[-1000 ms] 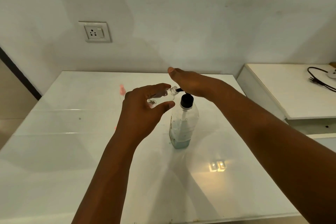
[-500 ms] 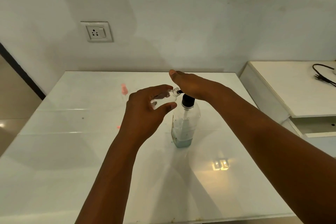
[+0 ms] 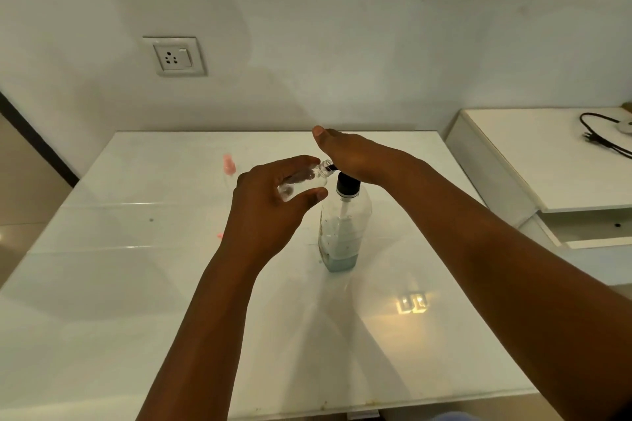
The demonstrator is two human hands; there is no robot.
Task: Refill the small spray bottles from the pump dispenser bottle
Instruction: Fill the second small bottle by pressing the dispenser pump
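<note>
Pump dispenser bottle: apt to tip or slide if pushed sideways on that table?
Probably tippy: the pump dispenser bottle is tall, narrow, and only its base holds blue liquid, so likely light. The glossy table may let it slide. The right hand pressing down on the pump likely steadies it.

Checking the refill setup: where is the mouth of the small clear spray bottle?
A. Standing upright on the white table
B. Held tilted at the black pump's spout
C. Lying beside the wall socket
B: the left hand grips the small clear spray bottle tilted, its open neck at the black pump's spout, under the right hand.
</note>
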